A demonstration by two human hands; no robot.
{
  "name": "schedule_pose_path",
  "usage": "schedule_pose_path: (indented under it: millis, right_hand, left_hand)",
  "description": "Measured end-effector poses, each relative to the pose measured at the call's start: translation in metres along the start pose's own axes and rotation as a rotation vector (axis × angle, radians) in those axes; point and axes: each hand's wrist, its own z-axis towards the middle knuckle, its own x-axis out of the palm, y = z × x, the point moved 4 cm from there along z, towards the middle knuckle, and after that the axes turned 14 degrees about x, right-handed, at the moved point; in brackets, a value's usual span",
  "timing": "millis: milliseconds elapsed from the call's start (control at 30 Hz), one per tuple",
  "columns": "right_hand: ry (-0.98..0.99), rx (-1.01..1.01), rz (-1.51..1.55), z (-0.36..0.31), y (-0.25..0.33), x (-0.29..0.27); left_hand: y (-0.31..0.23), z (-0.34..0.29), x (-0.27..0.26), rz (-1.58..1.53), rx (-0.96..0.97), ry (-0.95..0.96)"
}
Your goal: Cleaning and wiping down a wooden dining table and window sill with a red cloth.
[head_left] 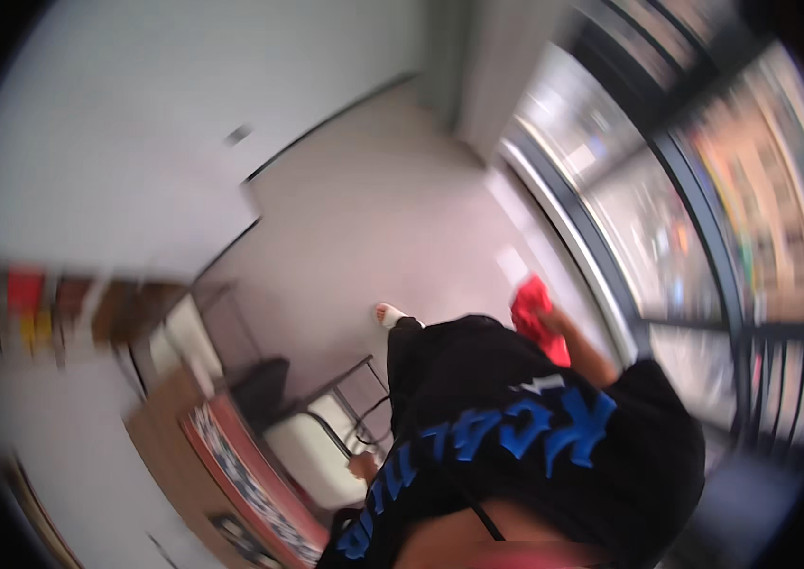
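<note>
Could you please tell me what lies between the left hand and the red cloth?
In the head view, the person's black shirt lies between the left hand and the red cloth in the right hand.

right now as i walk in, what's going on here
A person in a black shirt stands on the pale floor beside the windows, one foot showing ahead. The right hand holds a bunched red cloth on the window side. The left hand is low, near a white seat; blur hides whether it grips anything. A brown table is at the lower left.
</note>
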Motion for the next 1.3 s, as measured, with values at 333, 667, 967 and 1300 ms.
schedule_pose_path:
  millis: [333, 667, 967, 1300]
  right_hand:
    - [0.339, 0.008, -0.230, 0.178, 0.286, 0.138]
    - [0.612, -0.610, -0.842, 0.217, 0.542, 0.536]
    - [0.908, -1.185, -1.286, -0.009, 0.584, 0.828]
    - [0.966, -1.894, -1.537, -0.063, 0.488, 0.993]
  left_hand:
    - [-0.097, -0.103, -0.122, -0.441, -0.231, -0.323]
    - [-0.179, -0.037, -0.178, -0.829, -0.370, -0.641]
    - [-0.214, 0.043, -0.256, -1.025, -0.458, -0.698]
    - [-0.062, 0.175, -0.374, -0.784, -0.649, -1.090]
